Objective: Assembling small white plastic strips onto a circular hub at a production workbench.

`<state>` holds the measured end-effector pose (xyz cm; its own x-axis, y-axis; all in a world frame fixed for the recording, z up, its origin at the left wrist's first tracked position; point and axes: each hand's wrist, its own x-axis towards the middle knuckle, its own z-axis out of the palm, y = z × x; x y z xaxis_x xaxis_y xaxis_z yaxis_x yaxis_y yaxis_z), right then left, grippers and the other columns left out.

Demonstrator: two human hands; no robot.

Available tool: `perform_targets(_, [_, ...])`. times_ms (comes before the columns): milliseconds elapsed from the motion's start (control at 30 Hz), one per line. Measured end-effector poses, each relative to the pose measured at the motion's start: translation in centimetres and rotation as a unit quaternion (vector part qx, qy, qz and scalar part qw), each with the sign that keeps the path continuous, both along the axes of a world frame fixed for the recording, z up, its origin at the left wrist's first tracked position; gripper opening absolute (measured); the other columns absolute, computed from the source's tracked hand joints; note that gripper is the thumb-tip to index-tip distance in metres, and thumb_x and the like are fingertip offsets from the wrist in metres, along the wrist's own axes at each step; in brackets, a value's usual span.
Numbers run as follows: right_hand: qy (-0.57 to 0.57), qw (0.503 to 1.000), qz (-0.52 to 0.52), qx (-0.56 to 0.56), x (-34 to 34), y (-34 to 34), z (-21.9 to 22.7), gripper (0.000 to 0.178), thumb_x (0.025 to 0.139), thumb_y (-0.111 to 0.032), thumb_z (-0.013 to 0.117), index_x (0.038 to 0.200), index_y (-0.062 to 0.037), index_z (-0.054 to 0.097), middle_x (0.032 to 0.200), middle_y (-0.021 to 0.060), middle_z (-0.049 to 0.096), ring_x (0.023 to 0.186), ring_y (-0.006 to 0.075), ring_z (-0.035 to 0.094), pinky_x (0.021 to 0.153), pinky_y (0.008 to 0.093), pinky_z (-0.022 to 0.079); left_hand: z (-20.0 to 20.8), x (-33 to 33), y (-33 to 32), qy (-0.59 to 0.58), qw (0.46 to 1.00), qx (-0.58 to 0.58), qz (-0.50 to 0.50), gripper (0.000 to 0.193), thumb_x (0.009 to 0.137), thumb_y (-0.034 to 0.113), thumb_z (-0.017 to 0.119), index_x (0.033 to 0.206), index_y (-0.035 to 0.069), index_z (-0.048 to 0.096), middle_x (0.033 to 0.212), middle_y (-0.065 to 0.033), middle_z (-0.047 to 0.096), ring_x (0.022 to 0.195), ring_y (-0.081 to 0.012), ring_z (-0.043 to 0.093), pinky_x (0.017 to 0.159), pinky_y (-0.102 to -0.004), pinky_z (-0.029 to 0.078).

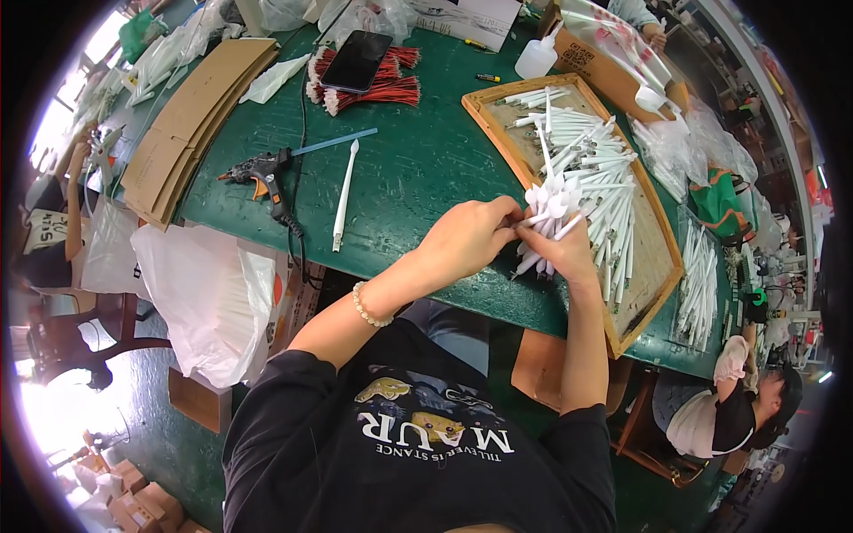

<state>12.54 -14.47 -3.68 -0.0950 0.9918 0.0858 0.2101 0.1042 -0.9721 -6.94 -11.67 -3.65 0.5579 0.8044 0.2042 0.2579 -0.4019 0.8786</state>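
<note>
Head view, our hands: two in play, and we have them meeting over the green table's near edge, right of the middle.
Right hand: one bundle of white sticks held, our fingers closed around it, bulbed tips up; too crowded to count.
Left hand: narrow, fingertips drawn together at the bundle's left side; what they pinch, we cannot tell.
Wooden tray: one, just beyond and to the right, with a loose heap of white sticks past our counting.
Lone stick: one, lying by itself to the left.
Glue gun: one, farther left, with one blue rod at its back.
Phone: one, far side, atop red wires.
White bottle: one, upright, beyond the tray.
Green table: glossy and scuffed under our hands.
Room: green floor, cardboard boxes near left, one co-worker seated right, another left.
</note>
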Motion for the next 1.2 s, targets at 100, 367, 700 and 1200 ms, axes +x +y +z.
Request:
perform_targets(100, [-0.051, 0.999, -0.007, 0.007, -0.4, 0.0, 0.1, 0.020, 0.075, 0.000, 0.072, 0.093, 0.0000, 0.063, 0.084, 0.0033, 0.065, 0.073, 0.0094, 0.061, 0.064, 0.0243, 0.049, -0.1, 0.3, -0.1, -0.011, 0.999, 0.024, 0.020, 0.017, 0.084, 0.011, 0.061, 0.097, 0.000, 0.062, 0.083, -0.0192, 0.068, 0.075, -0.0355, 0.066, 0.068, -0.0424, 0.051])
perform_targets(367, [0.026, 1.000, -0.013, 0.006, -0.9, -0.1, 0.3, 0.016, 0.074, 0.000, 0.069, 0.089, 0.0014, 0.064, 0.081, 0.0043, 0.065, 0.072, 0.0107, 0.061, 0.065, 0.0251, 0.049, 0.4, 0.1, 0.4, 0.065, 0.995, 0.073, 0.013, 0.015, 0.082, 0.014, 0.061, 0.092, 0.003, 0.065, 0.082, -0.0198, 0.067, 0.078, -0.0390, 0.064, 0.068, -0.0473, 0.050])
perform_targets(700, [0.083, 0.984, -0.158, -0.006, -3.5, -1.3, 3.1, 0.022, 0.078, -0.004, 0.068, 0.096, 0.0016, 0.057, 0.074, 0.0081, 0.060, 0.063, 0.0144, 0.060, 0.057, 0.0268, 0.048, 0.3, -4.2, 1.7, -0.165, 0.965, -0.179, 0.101, 0.029, 0.089, 0.006, 0.057, 0.114, -0.003, 0.046, 0.087, -0.0123, 0.061, 0.066, -0.0155, 0.062, 0.061, -0.0283, 0.052])
perform_targets(1200, [0.121, 0.973, -0.197, -0.003, -8.2, -0.7, 1.8, 0.020, 0.080, -0.007, 0.069, 0.095, 0.0027, 0.060, 0.078, 0.0080, 0.062, 0.066, 0.0123, 0.060, 0.059, 0.0246, 0.046, -3.2, -6.8, -0.2, -0.248, 0.915, -0.304, 0.095, 0.026, 0.093, 0.003, 0.049, 0.116, -0.005, 0.042, 0.090, -0.0159, 0.065, 0.076, -0.0151, 0.062, 0.070, -0.0267, 0.052])
